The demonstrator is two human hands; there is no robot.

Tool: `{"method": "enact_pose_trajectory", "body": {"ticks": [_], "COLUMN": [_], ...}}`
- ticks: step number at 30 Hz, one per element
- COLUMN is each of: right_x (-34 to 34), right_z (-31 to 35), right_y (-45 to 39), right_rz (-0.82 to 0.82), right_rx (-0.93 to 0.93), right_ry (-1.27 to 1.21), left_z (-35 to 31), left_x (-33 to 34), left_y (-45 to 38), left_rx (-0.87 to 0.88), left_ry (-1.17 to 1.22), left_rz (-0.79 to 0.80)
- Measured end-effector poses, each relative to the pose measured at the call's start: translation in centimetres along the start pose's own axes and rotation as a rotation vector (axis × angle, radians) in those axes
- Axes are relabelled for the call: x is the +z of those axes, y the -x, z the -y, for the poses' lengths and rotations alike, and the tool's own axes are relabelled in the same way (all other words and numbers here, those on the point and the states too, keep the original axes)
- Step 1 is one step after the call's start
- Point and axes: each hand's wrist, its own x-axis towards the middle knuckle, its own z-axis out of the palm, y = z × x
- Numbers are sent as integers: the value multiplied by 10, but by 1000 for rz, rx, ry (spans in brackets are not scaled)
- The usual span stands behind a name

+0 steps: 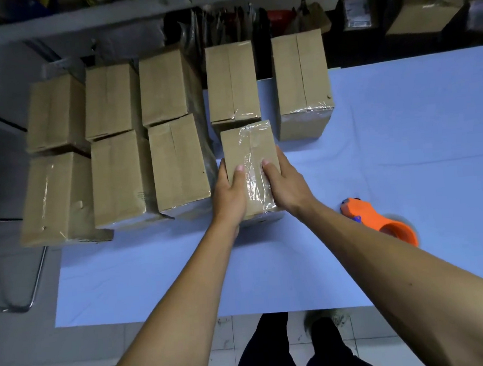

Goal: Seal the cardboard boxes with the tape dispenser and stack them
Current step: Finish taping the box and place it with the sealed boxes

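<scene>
Two hands, the left hand [230, 188] and right hand [283, 183], are gripping the taped box [251, 153] by its long sides, its long axis pointing toward the table's [404, 141] far edge and the stacked boxes [232, 82].

Boxes [175, 165] crowd left; tape dispenser [382, 221] right

Both forearms are bare from elbow to wrist, with no sleeve showing anywhere along them. The left hand [229, 189] and the right hand [285, 183] wear no gloves, rings or watch, and the thumbnails are short and plain. Lower down, the legs are in dark trousers [265, 354], and one dark shoe [325, 328] with a pale, scuffed edge shows beneath.
</scene>
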Motion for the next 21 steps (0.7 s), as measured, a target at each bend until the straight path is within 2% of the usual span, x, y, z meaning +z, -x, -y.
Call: {"method": "enact_pose_trajectory", "body": {"ticks": [9,11,15,18,21], "right_x": [-1,-6,-32,-66,-105], "right_z": [9,10,16,15,11], "right_y": [5,14,39,55,75], "right_rz": [2,-43,-214,-353,-476], "right_rx": [32,4,-156,-265,-293], "right_ry": [63,129,437,730,840], "left_z": [-16,-20,-55,-86,-109], "left_x": [-5,-5,0,15,38], "left_y": [0,2,14,26,38], "left_rx": [24,41,248,442,573], "left_ry": [-138,-201,-531,-887,-1128], "left_rz": [-10,-24,-53,69,175]}}
